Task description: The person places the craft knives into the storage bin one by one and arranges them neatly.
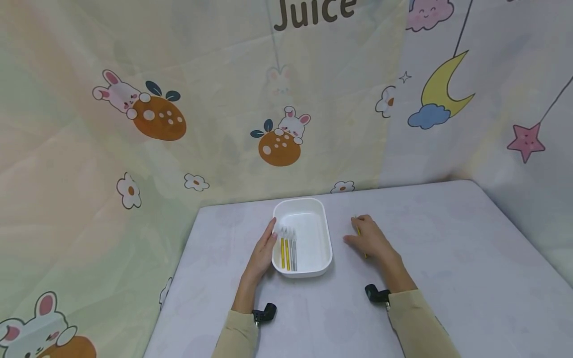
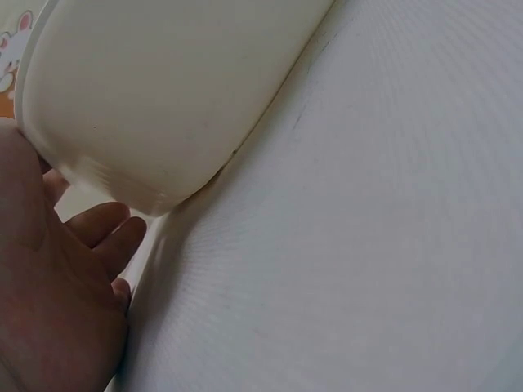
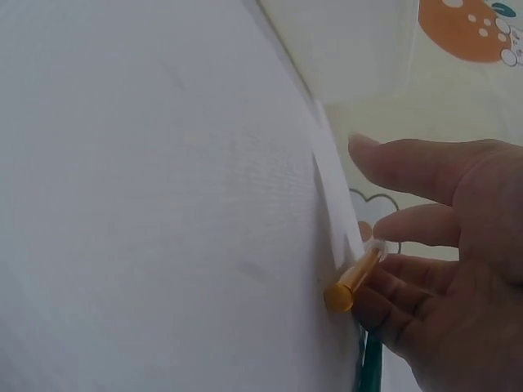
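Observation:
A white tray (image 1: 330,248) lies on the table, with several slim pen-like sticks (image 1: 287,253) along its left side, some yellow and some silver, all with whitish tips pointing away. My left hand (image 1: 261,256) holds the tray's left side, thumb at the rim and the other fingers by the outer wall (image 2: 139,106). To the right of the tray, my right hand (image 1: 370,238) is over another slim yellow stick (image 1: 365,255). In the right wrist view this yellow stick (image 3: 350,286) runs beside the lower fingers, while the thumb (image 3: 400,163) stands well apart from it.
A pale cloth covers the table (image 1: 470,258). Printed fabric (image 1: 224,99) with rabbits, fruit and flowers hangs behind it. Below the right fingers, the right wrist view shows a dark green slender thing (image 3: 372,363). Each wrist carries a small black camera (image 1: 267,312).

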The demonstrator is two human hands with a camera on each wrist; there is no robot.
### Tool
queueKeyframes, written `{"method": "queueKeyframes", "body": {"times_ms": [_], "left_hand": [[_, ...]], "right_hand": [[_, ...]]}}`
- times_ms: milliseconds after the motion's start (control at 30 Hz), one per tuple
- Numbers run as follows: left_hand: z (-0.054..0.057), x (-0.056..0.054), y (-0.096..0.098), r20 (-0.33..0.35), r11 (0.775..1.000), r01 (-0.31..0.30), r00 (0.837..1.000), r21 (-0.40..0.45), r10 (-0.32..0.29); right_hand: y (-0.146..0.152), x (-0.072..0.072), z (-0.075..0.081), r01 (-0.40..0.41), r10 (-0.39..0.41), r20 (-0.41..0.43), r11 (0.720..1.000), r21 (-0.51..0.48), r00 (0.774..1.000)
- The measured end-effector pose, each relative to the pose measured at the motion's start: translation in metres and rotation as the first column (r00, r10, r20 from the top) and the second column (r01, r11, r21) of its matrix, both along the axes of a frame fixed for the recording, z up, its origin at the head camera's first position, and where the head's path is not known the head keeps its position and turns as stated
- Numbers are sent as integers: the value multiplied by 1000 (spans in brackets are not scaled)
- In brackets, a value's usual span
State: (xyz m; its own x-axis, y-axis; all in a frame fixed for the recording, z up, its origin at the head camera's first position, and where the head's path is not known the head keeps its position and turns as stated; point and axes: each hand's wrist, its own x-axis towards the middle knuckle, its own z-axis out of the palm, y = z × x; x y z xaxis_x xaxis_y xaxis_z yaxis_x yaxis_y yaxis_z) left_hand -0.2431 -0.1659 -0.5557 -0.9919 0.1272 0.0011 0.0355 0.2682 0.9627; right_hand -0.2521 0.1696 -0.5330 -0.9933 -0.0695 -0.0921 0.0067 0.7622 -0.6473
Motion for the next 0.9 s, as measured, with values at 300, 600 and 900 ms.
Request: {"method": "queueKeyframes", "body": {"times_ms": [300, 600, 900], "left_hand": [[1, 0, 1, -10, 1000, -10, 1000, -13, 10], [0, 0, 1, -6, 1000, -12, 1000, -7, 12], [0, 0, 0, -2, 1000, -6, 1000, -9, 6]], "right_hand": [[4, 1, 5, -13, 11, -16, 995, -97, 1000], [4, 0, 8, 16, -20, -19, 982, -189, 1000], [3, 1, 10, 55, -61, -15, 963, -262, 998]]}}
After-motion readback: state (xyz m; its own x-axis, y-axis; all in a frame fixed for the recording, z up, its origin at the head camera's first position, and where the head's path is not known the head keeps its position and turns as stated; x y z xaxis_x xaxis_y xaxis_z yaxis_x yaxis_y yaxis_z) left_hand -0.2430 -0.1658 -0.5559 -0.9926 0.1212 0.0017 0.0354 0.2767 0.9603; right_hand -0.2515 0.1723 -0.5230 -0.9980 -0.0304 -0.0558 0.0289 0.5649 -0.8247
